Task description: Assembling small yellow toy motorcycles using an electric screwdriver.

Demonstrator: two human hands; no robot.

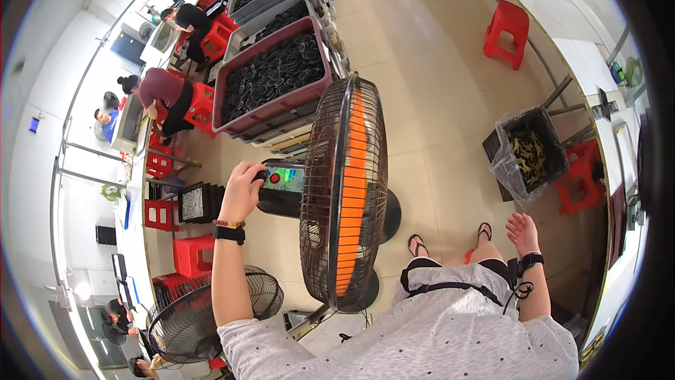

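Under left hand [240,190]: fingers curled pinching knob [259,177] on fan [344,194] control box [283,187]; setting fan underway. Right hand [522,231] spread, idle, well apart. Next likely calls for small careful twist.

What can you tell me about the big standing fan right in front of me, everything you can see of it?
The standing fan is seen edge-on: a round, dark wire cage with a wide orange band around its rim. Behind the cage sits a black motor housing topped by a control panel with a green face and a red button. It stands upright on a round black base on the tiled floor. The left hand rests on a knob at the panel; the right hand hangs open, away from it.
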